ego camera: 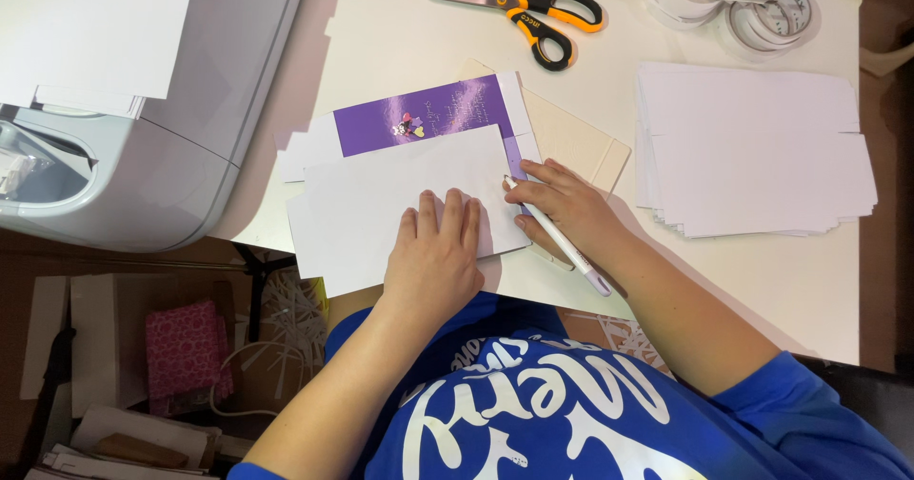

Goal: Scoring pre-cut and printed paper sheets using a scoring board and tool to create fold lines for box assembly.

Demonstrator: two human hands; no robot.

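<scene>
Leftmost, grey machine point(162, 128) at counter point(400, 32) edge. Next, white sheet point(381, 204) overlapping purple card point(419, 116); left hand point(435, 251) lies flat, fingers spread, pressing the sheet's lower right corner, gripping nothing. Beside it, right hand point(566, 204) closed around white pen point(562, 242), tip at the sheet's right edge. Above, orange-black scissors point(528, 9). Rightmost, stack of white sheets point(752, 147), tape rolls point(733, 4).

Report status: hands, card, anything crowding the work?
Left hand flat on white card. Right hand holds white pen at card's edge. Scissors, paper stack lie apart.
</scene>
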